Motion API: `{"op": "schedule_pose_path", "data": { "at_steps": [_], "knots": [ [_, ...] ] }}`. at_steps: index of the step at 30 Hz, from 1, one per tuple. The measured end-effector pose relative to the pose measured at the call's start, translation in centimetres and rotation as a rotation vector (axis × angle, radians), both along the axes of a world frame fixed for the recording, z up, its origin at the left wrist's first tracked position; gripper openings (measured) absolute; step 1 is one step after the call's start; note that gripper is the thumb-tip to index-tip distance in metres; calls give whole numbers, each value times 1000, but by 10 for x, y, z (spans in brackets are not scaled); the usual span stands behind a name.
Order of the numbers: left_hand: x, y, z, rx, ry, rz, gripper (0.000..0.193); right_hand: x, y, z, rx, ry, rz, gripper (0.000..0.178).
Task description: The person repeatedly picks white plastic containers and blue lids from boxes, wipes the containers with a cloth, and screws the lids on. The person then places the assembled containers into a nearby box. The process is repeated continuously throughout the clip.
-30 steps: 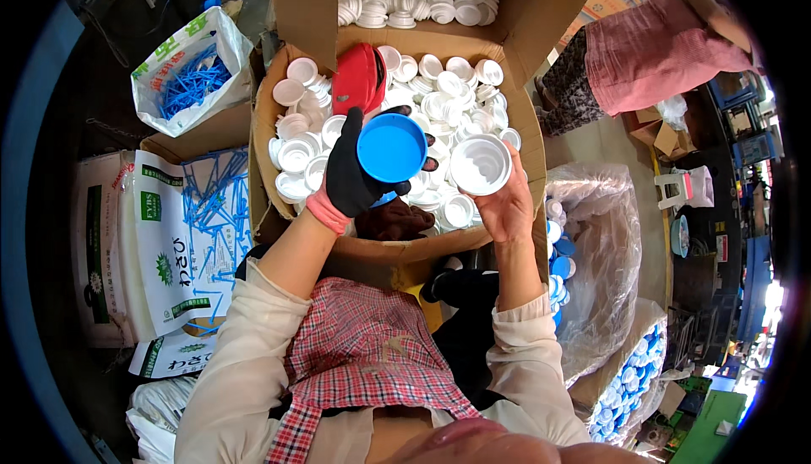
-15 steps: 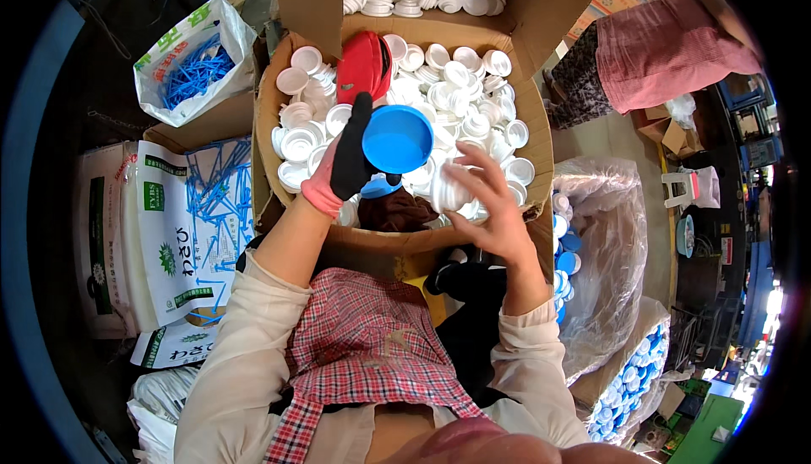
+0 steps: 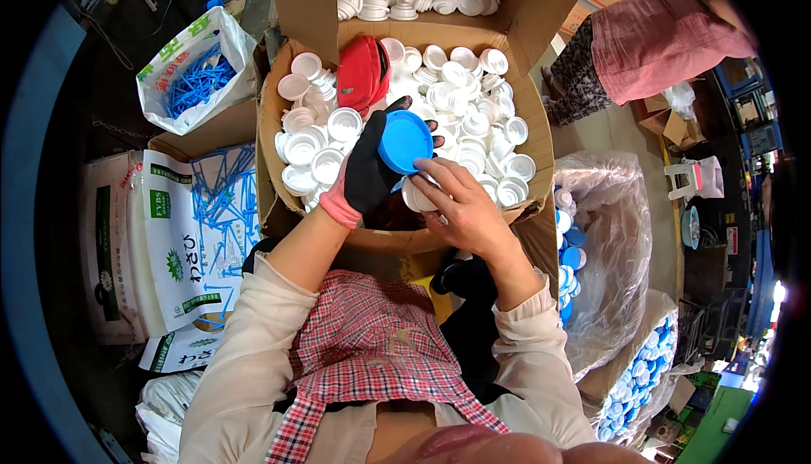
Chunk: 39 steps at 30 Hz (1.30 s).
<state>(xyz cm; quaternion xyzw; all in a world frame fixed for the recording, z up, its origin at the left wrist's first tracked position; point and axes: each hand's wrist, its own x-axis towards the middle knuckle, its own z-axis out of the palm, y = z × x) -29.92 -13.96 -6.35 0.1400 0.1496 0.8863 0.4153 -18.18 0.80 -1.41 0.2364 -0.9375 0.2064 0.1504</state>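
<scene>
Blue plastic is the centre of it now, folks; we see the blue cap (image 3: 405,141) above the pile of white lids (image 3: 327,166) in the carton (image 3: 397,243), cradled in the black-gloved left grip (image 3: 367,168), that grip curled under it with the fingers spread round its far side; and here comes the change! Half a second ago we had the right grip (image 3: 463,211) splayed well apart from the cap, a loose white lid by its fingertips; now it has swung in to the left, and one fingertip rests on the cap's near rim; just below, we spot a white lid (image 3: 414,198) at those same bent fingers, though whether they pinch it or merely cover it we cannot tell; the red pouch (image 3: 361,74) has stayed put behind, still lying on the pile. For the work in hand, we'd judge it means two hands now share one piece, the left steadying, the right attending to its edge; we see no sign that the cap is done with yet.
</scene>
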Motion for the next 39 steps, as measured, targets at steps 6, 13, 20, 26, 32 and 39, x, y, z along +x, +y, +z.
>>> {"op": "schedule_pose_path", "data": {
  "at_steps": [6, 13, 20, 26, 32, 39],
  "knots": [
    [-12, -12, 6, 78, -135, -1, 64, 9, 16, 18, -421, -164, -25, 54],
    [-12, -18, 8, 153, -132, -117, 69, 7, 24, -6, -1288, -270, 126, 66],
    [-11, -14, 12, 181, -110, -180, 71, 7, 30, -10, -1332, -253, 112, 63],
    [3, -3, 13, 30, -25, -91, 66, 6, 12, 5, -881, -7, -112, 70],
    [18, 5, 10, -65, 109, 6, 61, -1, -8, 11, -388, 150, -244, 67],
    [24, -4, 18, -510, 1078, 525, 61, -4, -9, 5, -310, 169, -235, 66]
  ]
}}
